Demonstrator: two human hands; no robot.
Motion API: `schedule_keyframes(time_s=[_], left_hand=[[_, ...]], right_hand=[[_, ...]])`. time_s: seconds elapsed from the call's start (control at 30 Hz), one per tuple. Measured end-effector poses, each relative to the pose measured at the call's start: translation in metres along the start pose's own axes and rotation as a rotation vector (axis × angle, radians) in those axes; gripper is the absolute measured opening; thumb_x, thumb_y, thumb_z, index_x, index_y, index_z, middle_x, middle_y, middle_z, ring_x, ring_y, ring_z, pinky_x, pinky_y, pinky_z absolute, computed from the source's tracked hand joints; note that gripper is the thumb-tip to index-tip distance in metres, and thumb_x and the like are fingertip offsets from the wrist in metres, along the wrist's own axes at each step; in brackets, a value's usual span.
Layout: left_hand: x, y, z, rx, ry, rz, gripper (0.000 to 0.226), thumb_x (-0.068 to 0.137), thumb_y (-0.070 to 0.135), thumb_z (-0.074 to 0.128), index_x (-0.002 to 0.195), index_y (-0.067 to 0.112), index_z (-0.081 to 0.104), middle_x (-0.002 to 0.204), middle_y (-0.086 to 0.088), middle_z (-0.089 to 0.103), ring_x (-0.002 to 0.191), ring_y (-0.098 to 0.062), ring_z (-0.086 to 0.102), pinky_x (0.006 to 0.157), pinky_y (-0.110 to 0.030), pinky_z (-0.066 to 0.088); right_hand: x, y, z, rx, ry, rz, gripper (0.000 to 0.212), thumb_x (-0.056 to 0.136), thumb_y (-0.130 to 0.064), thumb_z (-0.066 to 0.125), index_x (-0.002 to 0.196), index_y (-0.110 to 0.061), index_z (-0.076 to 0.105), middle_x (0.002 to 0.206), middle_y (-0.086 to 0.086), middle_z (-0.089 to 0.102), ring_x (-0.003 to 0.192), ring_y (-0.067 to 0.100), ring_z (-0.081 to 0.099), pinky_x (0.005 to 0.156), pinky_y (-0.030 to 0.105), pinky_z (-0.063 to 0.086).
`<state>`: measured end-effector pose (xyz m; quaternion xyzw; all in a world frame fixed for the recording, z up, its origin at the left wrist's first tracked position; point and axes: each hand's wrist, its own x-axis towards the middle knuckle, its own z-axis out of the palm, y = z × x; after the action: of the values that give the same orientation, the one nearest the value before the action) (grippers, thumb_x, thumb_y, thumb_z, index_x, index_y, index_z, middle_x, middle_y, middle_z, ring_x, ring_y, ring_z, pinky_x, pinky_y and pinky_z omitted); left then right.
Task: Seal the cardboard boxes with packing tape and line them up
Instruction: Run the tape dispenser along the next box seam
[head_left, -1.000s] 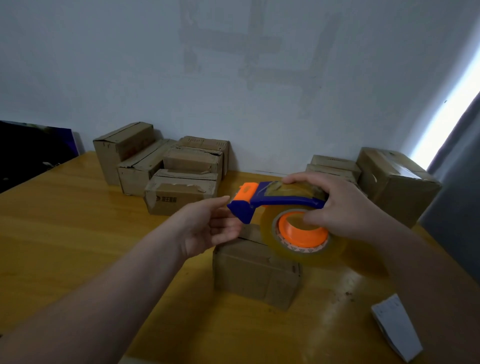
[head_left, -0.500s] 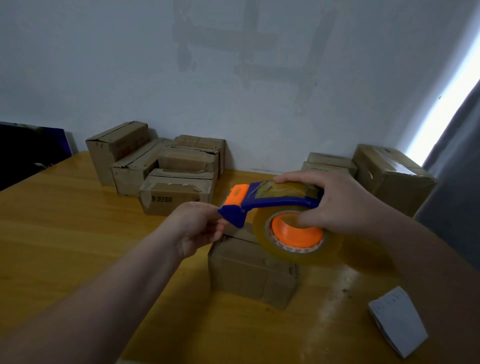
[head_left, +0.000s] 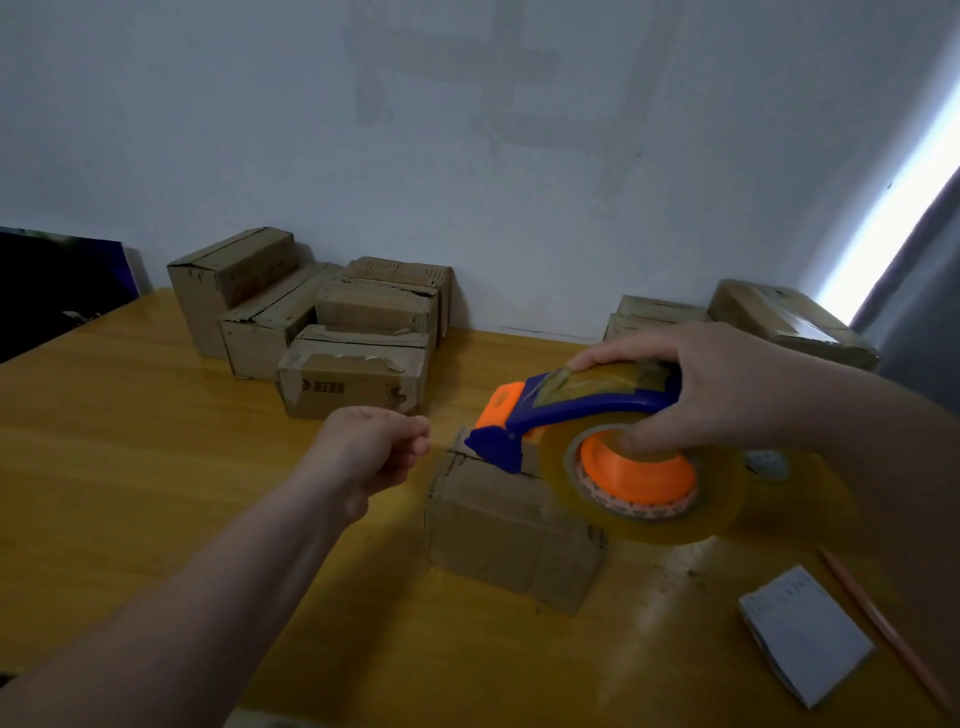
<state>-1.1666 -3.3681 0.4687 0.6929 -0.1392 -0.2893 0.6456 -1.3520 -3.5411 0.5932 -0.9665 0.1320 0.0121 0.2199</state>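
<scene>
Right hand (head_left: 727, 395) clamped on dispenser (head_left: 587, 415), nose over box (head_left: 514, 540) at table (head_left: 130, 493) centre. Left hand (head_left: 374, 452) at 9 o'clock of nose, fingers pinched together, apart from dispenser. Stacked boxes (head_left: 332, 327) at 11 o'clock, more (head_left: 779, 322) at 1.

1. I count nine cardboard boxes: five in the left cluster (head_left: 332, 332), one in front of me (head_left: 509, 540), three at the right (head_left: 779, 317).
2. One tape dispenser (head_left: 587, 405) carrying one tape roll (head_left: 722, 514).
3. One white notepad (head_left: 805, 634).
4. One pink pencil (head_left: 888, 623).
5. Two hands.
</scene>
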Motion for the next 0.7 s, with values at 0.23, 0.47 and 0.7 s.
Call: schedule_keyframes(time_s=[0.23, 0.47, 0.7], left_hand=[[0.004, -0.018, 0.002, 0.014, 0.131, 0.037, 0.018, 0.089, 0.019, 0.063, 0.080, 0.004, 0.066, 0.060, -0.001, 0.060, 0.058, -0.013, 0.051, 0.055, -0.024, 0.043], [0.010, -0.035, 0.006, 0.117, 0.107, -0.040, 0.018, 0.087, 0.021, 0.066, 0.076, 0.007, 0.063, 0.063, -0.003, 0.060, 0.058, -0.013, 0.050, 0.052, -0.023, 0.041], [0.014, -0.039, 0.015, 0.388, 0.001, -0.021, 0.021, 0.095, 0.025, 0.053, 0.083, 0.010, 0.060, 0.078, -0.006, 0.058, 0.068, -0.015, 0.052, 0.060, -0.026, 0.043]], right_hand=[[0.017, -0.010, 0.008, -0.146, -0.019, -0.003, 0.053, 0.076, -0.032, 0.073, 0.118, -0.054, 0.049, 0.086, -0.018, 0.056, 0.071, 0.008, 0.058, 0.058, 0.017, 0.043], [0.030, -0.016, 0.013, -0.170, -0.040, -0.001, 0.052, 0.076, -0.029, 0.071, 0.118, -0.053, 0.052, 0.081, -0.009, 0.060, 0.068, 0.010, 0.056, 0.061, 0.023, 0.045], [0.031, -0.011, 0.016, -0.118, 0.006, -0.002, 0.049, 0.076, -0.027, 0.071, 0.112, -0.055, 0.052, 0.079, -0.013, 0.057, 0.065, 0.008, 0.054, 0.057, 0.017, 0.041]])
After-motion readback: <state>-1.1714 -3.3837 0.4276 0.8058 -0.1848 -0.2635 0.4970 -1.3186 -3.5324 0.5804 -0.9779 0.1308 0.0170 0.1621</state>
